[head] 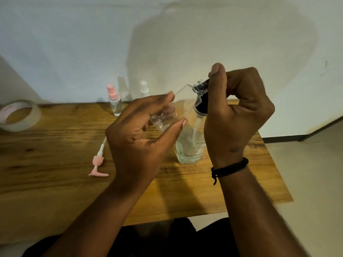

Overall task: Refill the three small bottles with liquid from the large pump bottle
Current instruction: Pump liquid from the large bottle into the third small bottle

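**Cap work on a small clear bottle, held over the wooden table**

At the far left a roll of tape (17, 115) lies on the wooden table (55, 145). Further in, against the wall, stand a small bottle with a pink spray top (114, 101) and, just beside it, a second small bottle with a white top (143, 89), its lower part hidden behind the hands. In front of them a pink pump head (98, 162) with its dip tube lies flat on the wood, apart from any bottle.

The left hand (141, 134) is curled round a small clear bottle (174, 110), tilted so its threaded neck points up and to the right. The large bottle (189, 145) stands upright on the table just below, clear, partly filled; whether a tube runs inside it I cannot tell. The right hand (239, 108) is closed tight, thumb and fingers pinching a black cap (202, 106) right at the small bottle's neck.

My reading: this is the cap step on the third small bottle; whether it is coming off or going on cannot be told, nor how full the bottle is. If opening, the next move calls for setting the cap aside and bringing the neck level for filling; if closing, it needs straight threads and a firm twist
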`<state>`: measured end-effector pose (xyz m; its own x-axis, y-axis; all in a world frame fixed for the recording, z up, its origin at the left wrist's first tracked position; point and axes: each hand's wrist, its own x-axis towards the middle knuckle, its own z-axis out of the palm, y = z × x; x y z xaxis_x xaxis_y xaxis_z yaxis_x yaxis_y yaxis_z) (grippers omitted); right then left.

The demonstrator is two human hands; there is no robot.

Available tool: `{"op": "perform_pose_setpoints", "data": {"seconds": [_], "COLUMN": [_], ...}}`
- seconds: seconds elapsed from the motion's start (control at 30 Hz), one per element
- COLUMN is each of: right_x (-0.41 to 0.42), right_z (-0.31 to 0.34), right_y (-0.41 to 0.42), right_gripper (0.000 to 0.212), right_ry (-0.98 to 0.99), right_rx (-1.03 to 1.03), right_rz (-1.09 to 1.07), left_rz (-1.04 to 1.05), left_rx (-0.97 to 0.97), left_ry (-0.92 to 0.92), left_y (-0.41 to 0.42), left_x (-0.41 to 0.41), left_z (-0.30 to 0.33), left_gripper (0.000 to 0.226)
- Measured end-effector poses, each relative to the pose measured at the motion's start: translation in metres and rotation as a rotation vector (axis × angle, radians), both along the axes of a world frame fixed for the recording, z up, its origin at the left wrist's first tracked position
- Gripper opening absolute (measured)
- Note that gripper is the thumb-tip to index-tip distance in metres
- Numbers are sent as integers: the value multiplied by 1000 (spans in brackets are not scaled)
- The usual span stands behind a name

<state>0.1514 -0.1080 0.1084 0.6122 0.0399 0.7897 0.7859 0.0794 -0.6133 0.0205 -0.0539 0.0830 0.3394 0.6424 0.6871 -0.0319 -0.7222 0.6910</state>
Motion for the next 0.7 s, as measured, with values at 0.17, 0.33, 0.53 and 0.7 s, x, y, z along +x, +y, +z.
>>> {"op": "perform_pose_setpoints", "data": {"seconds": [0.17, 0.33, 0.53, 0.7], "right_x": [1, -1, 3, -2], "right_z": [6, 0, 4, -2], "right_y": [-2, 1, -3, 1], "right_gripper": [34, 35, 37, 34], "right_ry": [-16, 8, -34, -24], "right_rx": [-17, 6, -11, -10], "right_rz": [5, 15, -5, -13], "left_rz": [-1, 20, 14, 27], "left_rx": [19, 18, 14, 18], "left_ry": [1, 11, -4, 12], "left_y": [1, 0, 0, 1], "left_x": [0, 0, 0, -1], "left_z": [1, -1, 0, -2], "left_gripper": [42, 41, 41, 41]}}
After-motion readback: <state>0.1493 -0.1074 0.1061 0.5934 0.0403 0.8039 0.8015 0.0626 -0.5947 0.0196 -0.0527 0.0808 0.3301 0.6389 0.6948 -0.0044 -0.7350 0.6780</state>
